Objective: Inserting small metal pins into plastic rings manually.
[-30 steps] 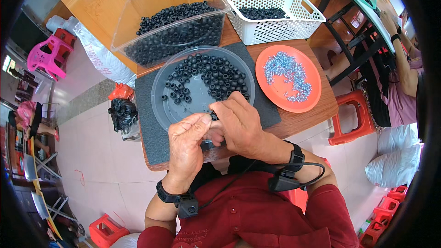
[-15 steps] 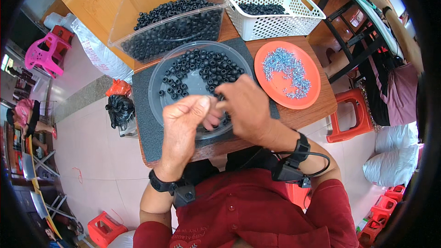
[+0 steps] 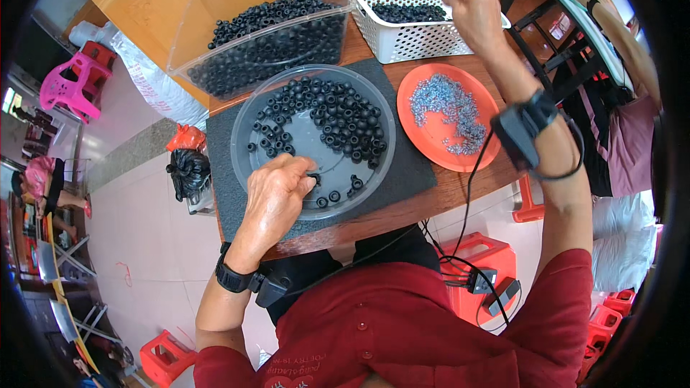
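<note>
Left hand [image 3: 277, 188] in clear round tub [image 3: 305, 134] on counter [image 3: 454, 188], right at black ring [image 3: 314, 179], can't tell if grip's closed on it. Right hand [image 3: 474, 18] over white basket [image 3: 424, 42], grip curled, contents unclear tbh.

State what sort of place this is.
Likely a small hand-assembly workshop: a clear tub of black parts, an orange plate of tiny shiny pieces, and another person's arm at a nearby table.
</note>
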Available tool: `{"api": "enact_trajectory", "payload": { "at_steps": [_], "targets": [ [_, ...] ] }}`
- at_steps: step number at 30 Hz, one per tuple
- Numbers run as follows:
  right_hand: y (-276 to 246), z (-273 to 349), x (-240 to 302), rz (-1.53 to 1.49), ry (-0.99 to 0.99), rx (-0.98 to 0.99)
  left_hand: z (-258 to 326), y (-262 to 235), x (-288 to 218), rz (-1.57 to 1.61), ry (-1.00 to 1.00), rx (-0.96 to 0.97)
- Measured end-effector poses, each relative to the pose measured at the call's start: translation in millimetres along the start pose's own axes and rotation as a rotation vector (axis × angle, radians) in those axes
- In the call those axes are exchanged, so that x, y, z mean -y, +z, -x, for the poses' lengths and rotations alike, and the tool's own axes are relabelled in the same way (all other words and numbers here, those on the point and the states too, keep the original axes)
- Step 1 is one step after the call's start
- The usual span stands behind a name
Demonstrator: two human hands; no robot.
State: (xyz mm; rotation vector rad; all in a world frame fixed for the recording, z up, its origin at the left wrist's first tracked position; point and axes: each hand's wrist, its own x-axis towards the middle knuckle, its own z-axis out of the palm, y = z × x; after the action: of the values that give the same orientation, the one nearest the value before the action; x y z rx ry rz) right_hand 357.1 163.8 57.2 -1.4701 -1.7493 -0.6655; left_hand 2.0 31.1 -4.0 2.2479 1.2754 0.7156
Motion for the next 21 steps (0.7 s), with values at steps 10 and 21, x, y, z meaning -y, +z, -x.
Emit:
{"api": "enact_trajectory", "payload": {
  "at_steps": [10, 21],
  "targets": [
    [-16, 14, 54, -0.231, 0.027, 0.152, -6, 5, 4, -0.237, 0.164, 0.089],
    [-52, 129, 182, -1.224, 0.551, 0.62, 4, -9, -6, 0.767, -0.307, 0.019]
  ]
}}
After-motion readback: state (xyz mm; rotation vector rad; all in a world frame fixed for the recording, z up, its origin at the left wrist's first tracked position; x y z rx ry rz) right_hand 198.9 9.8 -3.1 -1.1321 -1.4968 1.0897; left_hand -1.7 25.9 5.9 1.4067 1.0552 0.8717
